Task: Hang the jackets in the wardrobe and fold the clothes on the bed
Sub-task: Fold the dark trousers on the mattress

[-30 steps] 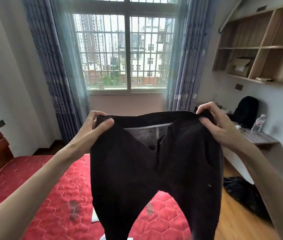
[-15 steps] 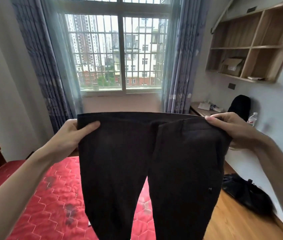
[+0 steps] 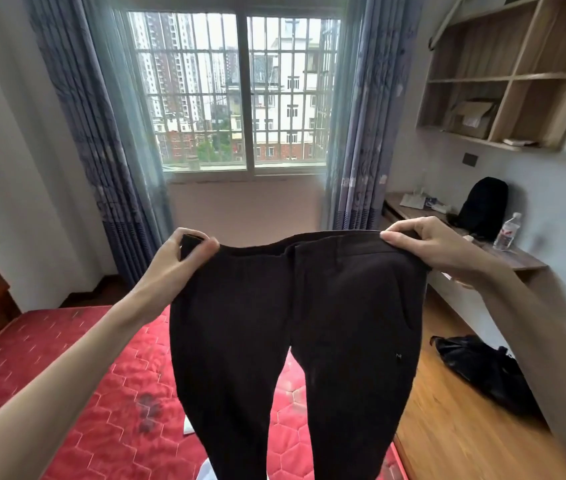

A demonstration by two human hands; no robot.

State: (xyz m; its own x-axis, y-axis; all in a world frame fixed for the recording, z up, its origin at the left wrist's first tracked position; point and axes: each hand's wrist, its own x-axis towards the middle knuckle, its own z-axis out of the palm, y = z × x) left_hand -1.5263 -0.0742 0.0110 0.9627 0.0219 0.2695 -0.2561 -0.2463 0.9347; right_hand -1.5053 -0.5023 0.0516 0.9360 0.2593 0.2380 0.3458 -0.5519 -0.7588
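Two hands: both raised in front of the person, each pinching one end of a waistband.
Left hand (image 3: pixel 184 252): thumb and fingers closed tight on the left corner of the waistband, a small fold of cloth bunched between them.
Right hand (image 3: pixel 423 245): thumb on the near side, fingers curled over the far side, closed on the right end of the waistband.
Trousers (image 3: pixel 295 327): dark, held up in the air by the waistband, which sags a little between the two grips; both legs hang straight down below the hands and run out of the bottom of the view.
Bed (image 3: pixel 77 393): red quilted cover, beneath and behind the hanging legs; a dark stain shows below the left grip.
Black bag (image 3: pixel 482 372): on the wooden floor, below and to the right of the right grip.
Water bottle (image 3: pixel 508 232): upright on the desk (image 3: pixel 516 258), beyond the right hand.
Backpack (image 3: pixel 482 202): black, on the desk against the wall.
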